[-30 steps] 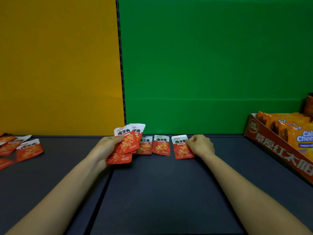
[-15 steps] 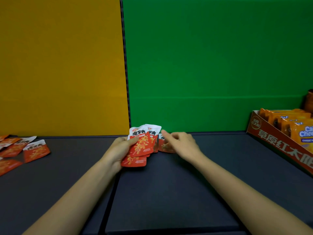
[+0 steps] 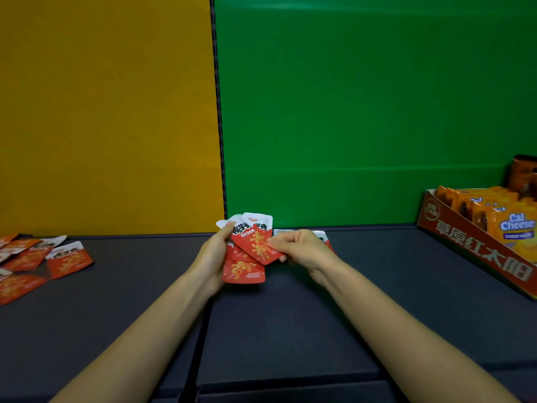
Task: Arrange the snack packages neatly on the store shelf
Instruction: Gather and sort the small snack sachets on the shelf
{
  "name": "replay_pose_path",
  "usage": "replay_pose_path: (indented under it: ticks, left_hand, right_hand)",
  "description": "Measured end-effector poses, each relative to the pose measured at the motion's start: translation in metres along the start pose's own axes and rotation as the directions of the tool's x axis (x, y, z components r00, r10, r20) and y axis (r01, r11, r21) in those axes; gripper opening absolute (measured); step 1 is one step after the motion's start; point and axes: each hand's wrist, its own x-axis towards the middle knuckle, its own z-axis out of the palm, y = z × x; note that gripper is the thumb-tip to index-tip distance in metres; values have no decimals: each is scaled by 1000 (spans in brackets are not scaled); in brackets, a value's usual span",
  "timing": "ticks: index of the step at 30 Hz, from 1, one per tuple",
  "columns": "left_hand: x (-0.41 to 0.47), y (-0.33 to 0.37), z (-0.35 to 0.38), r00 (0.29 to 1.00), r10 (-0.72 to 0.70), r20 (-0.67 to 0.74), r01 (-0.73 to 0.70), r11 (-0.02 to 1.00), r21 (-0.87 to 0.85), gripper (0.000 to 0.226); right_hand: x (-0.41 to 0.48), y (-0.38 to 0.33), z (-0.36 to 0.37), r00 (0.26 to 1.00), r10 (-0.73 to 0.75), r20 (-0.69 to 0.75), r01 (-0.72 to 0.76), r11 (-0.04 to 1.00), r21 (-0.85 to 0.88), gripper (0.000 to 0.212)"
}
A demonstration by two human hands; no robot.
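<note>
My left hand (image 3: 213,257) holds a fanned bunch of red-and-white snack packets (image 3: 244,271) just above the dark shelf (image 3: 290,315), near its back edge. My right hand (image 3: 299,248) pinches the lower right edge of the front packet (image 3: 257,242) in that bunch. Behind my right hand, packets lying flat on the shelf (image 3: 322,237) show only at their white tops; the rest is hidden. A loose heap of the same packets (image 3: 37,263) lies scattered at the far left of the shelf.
An open red cardboard display box (image 3: 476,251) with orange Cal Cheese packs (image 3: 511,228) stands at the right. Yellow (image 3: 107,112) and green (image 3: 363,112) back panels rise behind the shelf, split by a dark upright. A seam divides the shelf boards under my left forearm.
My right hand left the packet it had laid on the shelf, moved left and took hold of the front packet in my left hand's bunch. The view has shifted slightly left.
</note>
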Motion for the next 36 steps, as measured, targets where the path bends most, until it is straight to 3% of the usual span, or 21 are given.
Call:
replay_pose_path:
  ticks: [7, 12, 17, 20, 22, 24, 27, 32, 36]
  left_hand:
    - [-5, 3, 0, 980, 104, 171, -120, 989, 82, 31]
    - [-6, 7, -4, 977, 127, 171, -155, 975, 162, 12]
    - [-11, 13, -11, 962, 157, 224, -199, 963, 181, 10]
    - [-12, 18, -22, 971, 189, 147, -216, 956, 197, 16]
    - [-11, 22, -33, 971, 240, 16, -239, 953, 188, 24]
    - [-10, 25, -44, 962, 249, -109, -227, 956, 187, 33]
    - [-7, 23, -53, 956, 225, -190, -200, 970, 141, 39]
    - [-7, 20, -49, 959, 207, -192, -182, 973, 142, 40]
    - [-8, 17, -47, 961, 206, -186, -177, 971, 161, 41]
  right_hand:
    - [-3, -5, -2, 992, 120, 48, -128, 963, 237, 19]
    - [-8, -8, -1, 989, 129, 72, -146, 932, 331, 22]
    - [-14, -15, -1, 985, 142, 97, -168, 917, 363, 14]
    - [-21, -19, -7, 987, 142, 80, -161, 926, 341, 18]
    - [-28, -17, -13, 989, 139, 45, -145, 960, 241, 25]
    - [-36, -12, -14, 992, 127, -12, -126, 992, 22, 34]
    - [-42, 0, -3, 992, 98, -76, -113, 967, -228, 42]
    - [-46, 10, 7, 986, -5, -167, -105, 760, -641, 36]
    - [-49, 11, 10, 991, 29, -133, -117, 687, -717, 35]
